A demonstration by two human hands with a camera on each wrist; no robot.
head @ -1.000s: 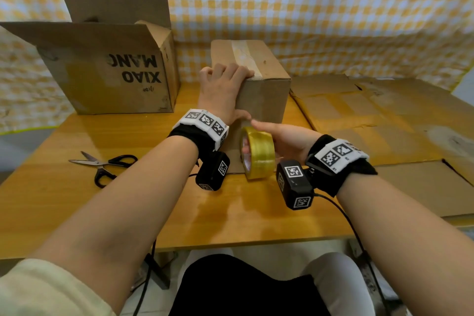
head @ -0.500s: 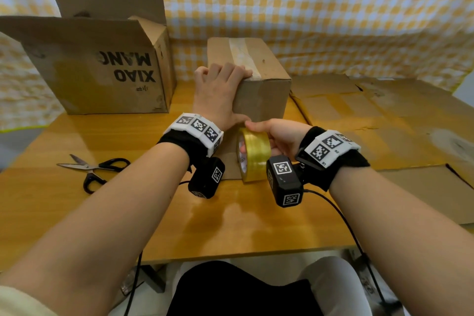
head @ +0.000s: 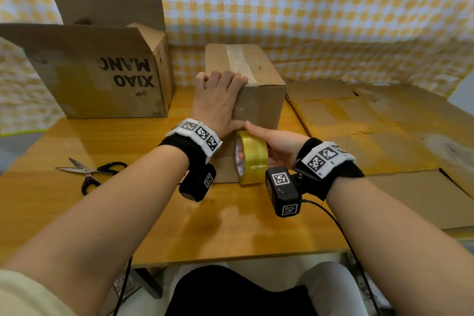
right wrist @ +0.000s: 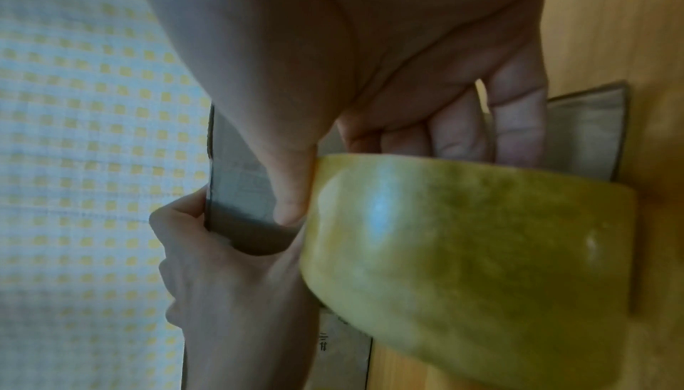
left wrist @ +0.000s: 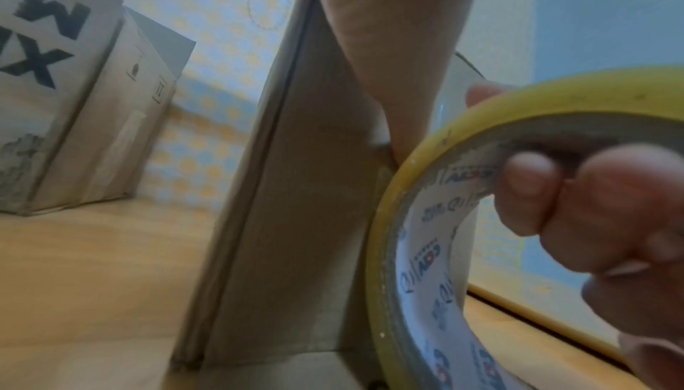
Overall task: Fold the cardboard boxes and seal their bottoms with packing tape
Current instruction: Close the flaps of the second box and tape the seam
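Note:
A small brown cardboard box [head: 259, 100] stands mid-table with a tape strip along its top. My left hand [head: 220, 100] grips its near top edge, fingers curled over the top and thumb down the front face. My right hand [head: 245, 140] holds a yellow packing tape roll [head: 254, 161], thumb on its outer band and fingers through the core. The roll stands on edge against the box's front face, low near the table. In the left wrist view the tape roll [left wrist: 407, 191] touches the box [left wrist: 296, 191]. In the right wrist view the tape roll [right wrist: 462, 250] fills the lower right.
A large open box printed XIAO MANG [head: 102, 79] stands at the back left. Black-handled scissors [head: 87, 172] lie on the wooden table [head: 230, 226] at the left. Flattened cardboard [head: 372, 123] covers the table's right side. Checked cloth hangs behind.
My right hand has brought the tape roll slightly closer to the box front, so its thumb now meets my left thumb. The left hand keeps its hold on the box.

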